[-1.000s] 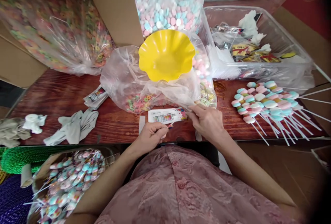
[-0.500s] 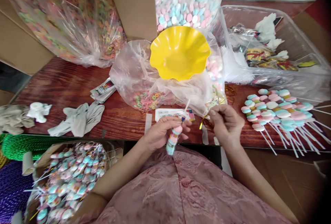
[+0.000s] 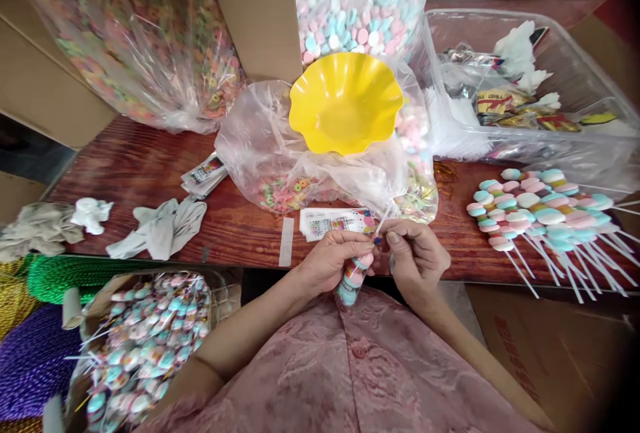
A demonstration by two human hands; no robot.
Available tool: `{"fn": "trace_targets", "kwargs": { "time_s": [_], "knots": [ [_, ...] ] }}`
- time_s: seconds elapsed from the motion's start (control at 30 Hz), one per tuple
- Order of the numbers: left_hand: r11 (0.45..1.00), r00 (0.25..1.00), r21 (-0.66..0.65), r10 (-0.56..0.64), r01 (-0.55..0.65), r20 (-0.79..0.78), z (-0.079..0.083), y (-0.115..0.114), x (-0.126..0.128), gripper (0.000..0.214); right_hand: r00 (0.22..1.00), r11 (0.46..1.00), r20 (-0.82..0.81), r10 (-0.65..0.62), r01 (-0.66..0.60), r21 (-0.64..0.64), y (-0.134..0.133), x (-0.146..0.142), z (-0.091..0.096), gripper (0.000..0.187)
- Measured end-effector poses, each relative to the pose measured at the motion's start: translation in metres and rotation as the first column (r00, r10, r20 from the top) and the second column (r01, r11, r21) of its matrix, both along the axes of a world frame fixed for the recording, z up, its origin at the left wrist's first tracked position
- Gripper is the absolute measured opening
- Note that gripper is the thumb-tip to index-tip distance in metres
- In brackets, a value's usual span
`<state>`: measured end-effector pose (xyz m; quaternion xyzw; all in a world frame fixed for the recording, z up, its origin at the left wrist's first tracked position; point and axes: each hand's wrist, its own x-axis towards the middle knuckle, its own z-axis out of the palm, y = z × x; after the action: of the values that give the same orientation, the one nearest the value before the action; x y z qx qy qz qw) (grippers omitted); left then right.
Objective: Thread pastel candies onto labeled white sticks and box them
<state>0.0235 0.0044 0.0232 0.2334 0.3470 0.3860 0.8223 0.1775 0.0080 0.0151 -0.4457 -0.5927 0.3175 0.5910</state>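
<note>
My left hand (image 3: 333,263) is closed on the gathered neck of a clear bag around a marshmallow candy skewer (image 3: 354,279). The pink, orange and blue sweets hang downward, and the white stick (image 3: 384,219) points up out of the bag's neck. A small dark blue bit shows at the neck, between the hands. My right hand (image 3: 420,256) is pinched shut right beside the neck. Its fingers mostly hide the thin gold twist tie seen in them a moment ago.
Unwrapped candy skewers (image 3: 543,209) lie in a pile at right, beneath a clear plastic tub (image 3: 590,86). A yellow wavy bowl (image 3: 345,103) rests on candy bags. Flat printed bags (image 3: 335,221) lie before me. Grey gloves (image 3: 157,226) are at left, above a box of wrapped skewers (image 3: 150,346).
My right hand has moved left with the gold twist tie to the bag's neck. My left hand has shifted slightly right with the wrapped candy skewer, and the hands now meet.
</note>
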Motion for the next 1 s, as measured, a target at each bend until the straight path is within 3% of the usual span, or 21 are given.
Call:
{"fn": "trace_targets", "kwargs": {
  "time_s": [0.07,0.13,0.23,0.3,0.33,0.43,0.57,0.67,0.73,0.8,0.83,0.9,1.0],
  "knots": [
    [0.998,0.996,0.023,0.057,-0.055,-0.067,0.001,-0.002,-0.002,0.031,0.988,0.994,-0.129,0.086,-0.094,-0.062,0.001,0.003,0.003,0.009],
    [0.996,0.985,0.054,0.083,-0.076,-0.153,0.003,-0.002,-0.007,0.029,0.986,0.990,-0.106,0.129,-0.135,-0.048,0.002,0.011,0.006,0.009],
    [0.999,0.988,0.045,0.030,-0.024,-0.151,0.008,0.000,-0.015,0.025,0.955,0.966,0.295,0.035,-0.108,0.234,0.003,0.029,0.009,0.017],
    [0.999,0.998,-0.007,-0.036,0.036,-0.057,0.010,0.003,-0.018,0.023,0.844,0.875,0.535,-0.039,-0.230,0.427,0.006,0.039,0.009,0.026],
    [0.997,0.998,-0.033,-0.067,0.067,-0.008,0.011,0.004,-0.018,0.023,0.784,0.827,0.620,-0.038,-0.323,0.460,0.008,0.043,0.008,0.027],
    [0.983,0.983,-0.090,-0.150,0.159,0.103,0.011,0.007,-0.018,0.022,0.654,0.749,0.755,0.056,-0.527,0.401,0.019,0.049,0.003,0.023],
    [0.967,0.962,-0.109,-0.210,0.231,0.176,0.010,0.004,-0.016,0.018,0.620,0.648,0.777,0.110,-0.637,0.417,0.034,0.053,0.004,0.022],
    [0.974,0.964,-0.102,-0.178,0.201,0.197,0.009,0.000,-0.014,0.019,0.540,0.583,0.832,0.128,-0.719,0.378,0.042,0.051,0.010,0.018],
    [0.979,0.966,-0.109,-0.149,0.175,0.211,0.008,-0.002,-0.013,0.019,0.550,0.529,0.831,0.089,-0.733,0.428,0.045,0.046,0.011,0.015],
    [0.981,0.968,-0.110,-0.131,0.157,0.214,0.006,-0.003,-0.012,0.019,0.613,0.467,0.789,0.037,-0.709,0.528,0.046,0.040,0.009,0.012],
    [0.982,0.970,-0.108,-0.128,0.153,0.207,0.005,-0.004,-0.012,0.019,0.646,0.456,0.764,0.018,-0.685,0.568,0.046,0.036,0.006,0.011],
    [0.985,0.979,-0.100,-0.124,0.141,0.160,0.004,-0.005,-0.013,0.020,0.689,0.486,0.724,0.005,-0.635,0.601,0.042,0.032,0.001,0.013],
    [0.995,0.996,-0.049,-0.092,0.091,-0.011,0.004,-0.008,-0.015,0.025,0.687,0.628,0.723,0.076,-0.596,0.500,0.032,0.033,-0.004,0.017]
  ]
}}
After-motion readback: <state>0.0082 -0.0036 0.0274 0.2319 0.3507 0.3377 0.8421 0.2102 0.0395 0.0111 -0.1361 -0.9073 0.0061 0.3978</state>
